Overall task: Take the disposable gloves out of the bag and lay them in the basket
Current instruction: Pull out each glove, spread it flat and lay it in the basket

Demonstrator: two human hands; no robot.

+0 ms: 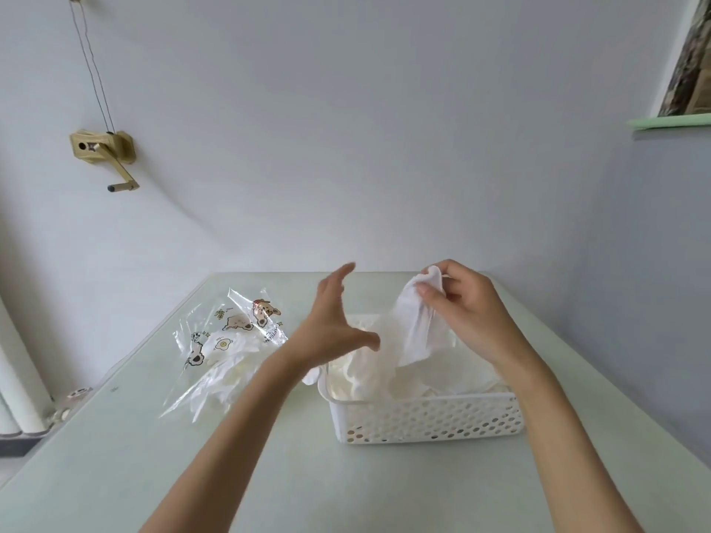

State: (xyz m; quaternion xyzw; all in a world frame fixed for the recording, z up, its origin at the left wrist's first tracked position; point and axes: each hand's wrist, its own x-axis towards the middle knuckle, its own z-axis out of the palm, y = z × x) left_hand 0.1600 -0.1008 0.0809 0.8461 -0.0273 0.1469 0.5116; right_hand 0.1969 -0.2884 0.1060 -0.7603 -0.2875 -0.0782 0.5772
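A white perforated basket (427,419) stands on the pale green table, with several thin translucent gloves (361,378) heaped inside. My right hand (465,309) pinches the top of one disposable glove (417,325), which hangs down over the basket. My left hand (334,321) hovers beside that glove with fingers spread, holding nothing. To the left lies a clear plastic bag (231,340) printed with cartoon bears, with more gloves (227,378) in and spilling from it.
The table (115,455) backs onto a grey wall. A brass hand crank (105,151) with cords is fixed to the wall at the left. White pipes (19,398) stand off the table's left edge. A green ledge (669,121) sits at the upper right.
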